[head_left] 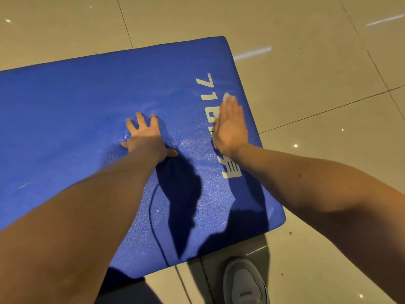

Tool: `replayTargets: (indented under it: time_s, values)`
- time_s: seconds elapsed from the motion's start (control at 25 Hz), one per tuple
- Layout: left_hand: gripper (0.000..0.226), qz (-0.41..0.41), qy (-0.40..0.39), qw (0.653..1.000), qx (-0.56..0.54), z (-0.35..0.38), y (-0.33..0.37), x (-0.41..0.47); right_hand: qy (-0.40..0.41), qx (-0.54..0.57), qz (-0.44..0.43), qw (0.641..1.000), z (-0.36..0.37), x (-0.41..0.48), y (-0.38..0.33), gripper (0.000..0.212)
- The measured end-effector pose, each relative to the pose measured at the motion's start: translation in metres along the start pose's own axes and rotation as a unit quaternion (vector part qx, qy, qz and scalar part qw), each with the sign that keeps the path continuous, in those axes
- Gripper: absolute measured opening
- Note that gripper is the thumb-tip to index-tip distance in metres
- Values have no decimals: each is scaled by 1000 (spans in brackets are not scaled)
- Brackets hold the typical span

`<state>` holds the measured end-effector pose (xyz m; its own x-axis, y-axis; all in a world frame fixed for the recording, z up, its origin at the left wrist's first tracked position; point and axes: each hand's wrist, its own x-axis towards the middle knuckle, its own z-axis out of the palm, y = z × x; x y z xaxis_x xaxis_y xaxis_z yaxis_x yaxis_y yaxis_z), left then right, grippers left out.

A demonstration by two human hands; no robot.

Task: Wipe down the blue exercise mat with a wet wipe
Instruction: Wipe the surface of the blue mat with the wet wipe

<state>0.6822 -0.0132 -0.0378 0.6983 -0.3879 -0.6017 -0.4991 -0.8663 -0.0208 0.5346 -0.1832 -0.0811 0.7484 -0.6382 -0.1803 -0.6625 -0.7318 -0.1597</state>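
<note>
The blue exercise mat (pixel 92 110) lies flat on the tiled floor, with white lettering along its right end. My left hand (pixel 145 134) rests flat on the middle of the mat, fingers spread. My right hand (pixel 230 126) lies over the white lettering near the mat's right edge, fingers straight and together, pressing a white wet wipe (pixel 228 98) onto the mat. Only a small bit of the wipe shows past my fingertips; the rest is hidden under the hand. A damp sheen shows on the mat between my hands.
Glossy beige floor tiles (pixel 317 69) surround the mat at the back and right. My grey shoe (pixel 245 281) stands on the floor just past the mat's near edge. A thin dark cord (pixel 153 216) curves across the near part of the mat.
</note>
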Motion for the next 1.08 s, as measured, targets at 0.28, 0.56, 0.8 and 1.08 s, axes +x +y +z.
replayTargets:
  time_s: [0.28, 0.56, 0.8, 1.08]
  values:
    - [133, -8, -13, 1000, 3, -2, 2, 2, -46, -9, -234, 971, 4, -6, 0, 59]
    - [137, -15, -17, 1000, 9, -3, 5, 2, -60, -57, 54, 995, -24, 32, 43, 64]
    - [139, -20, -31, 999, 16, -7, 8, 2, -30, -3, -116, 993, 7, 14, -35, 58]
    - [115, -4, -34, 999, 30, -24, 7, 7, -55, -4, -213, 975, -2, 38, 4, 58]
